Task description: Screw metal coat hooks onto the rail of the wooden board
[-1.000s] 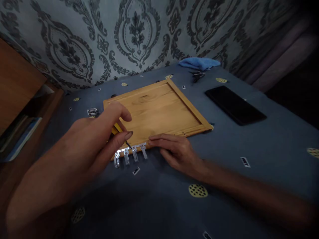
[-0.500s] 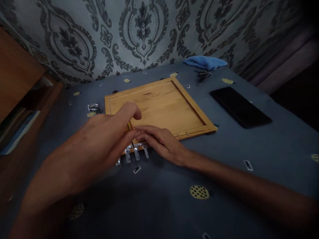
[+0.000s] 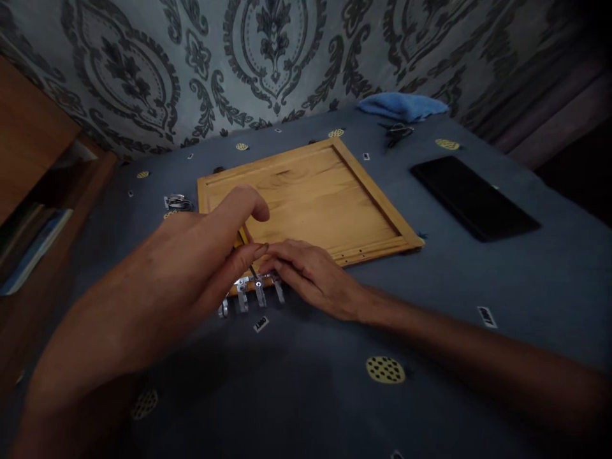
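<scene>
My left hand [image 3: 201, 261] is closed around a screwdriver [image 3: 245, 237] with a yellow handle, mostly hidden by the fingers. Its dark shaft slants down to a metal hook strip [image 3: 259, 292], close to a screw. Several bright hooks stick out past the near edge of a framed wooden board [image 3: 306, 197] lying flat. My right hand [image 3: 310, 277] rests on that near edge beside the strip, fingers pressed together by the screwdriver's shaft. Its fingertips are partly hidden, and I cannot make out what they pinch.
Left of the board lies a small heap of metal pieces [image 3: 178, 203]. A black phone [image 3: 473, 197] is on the right, with a blue cloth [image 3: 404, 106] and a dark object [image 3: 398, 132] behind. A wooden shelf [image 3: 90, 191] stands at left; patterned cloth covers the surface.
The view has shifted slightly. My left thumb and the screwdriver's handle have moved a little left, showing more of the yellow handle. My right hand stays at the board's edge.
</scene>
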Available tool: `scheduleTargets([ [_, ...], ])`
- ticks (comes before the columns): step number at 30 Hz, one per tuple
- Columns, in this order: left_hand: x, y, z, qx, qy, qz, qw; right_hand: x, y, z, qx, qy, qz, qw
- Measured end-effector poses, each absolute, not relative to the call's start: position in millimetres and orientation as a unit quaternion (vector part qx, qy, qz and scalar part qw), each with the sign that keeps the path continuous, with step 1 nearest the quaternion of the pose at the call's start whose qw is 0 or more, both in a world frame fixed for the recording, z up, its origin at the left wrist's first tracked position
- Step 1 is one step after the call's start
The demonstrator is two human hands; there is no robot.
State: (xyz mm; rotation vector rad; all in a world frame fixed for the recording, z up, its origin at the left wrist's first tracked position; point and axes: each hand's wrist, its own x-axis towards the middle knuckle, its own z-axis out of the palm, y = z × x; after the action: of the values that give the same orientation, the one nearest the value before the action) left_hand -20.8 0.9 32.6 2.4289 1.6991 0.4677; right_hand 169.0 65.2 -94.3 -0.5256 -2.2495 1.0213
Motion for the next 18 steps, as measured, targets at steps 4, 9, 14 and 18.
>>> scheduleTargets([
  [4,-20.0,2.8,31.3,0.802,0.567,0.164,0.091,169.3,65.4,-94.6,-0.195,-0.850,0.384,0.304],
  [9,-19.5,3.0,29.4,0.794,0.568,0.181,0.123,169.3,65.5,-95.0,-0.191,-0.849,0.380,0.314],
  [14,-18.4,3.5,27.3,0.778,0.578,0.196,0.149,169.2,65.7,-93.6,-0.192,-0.848,0.386,0.307],
  [18,-18.7,4.6,26.8,0.785,0.566,0.197,0.158,169.9,65.6,-92.5,-0.194,-0.848,0.387,0.305],
])
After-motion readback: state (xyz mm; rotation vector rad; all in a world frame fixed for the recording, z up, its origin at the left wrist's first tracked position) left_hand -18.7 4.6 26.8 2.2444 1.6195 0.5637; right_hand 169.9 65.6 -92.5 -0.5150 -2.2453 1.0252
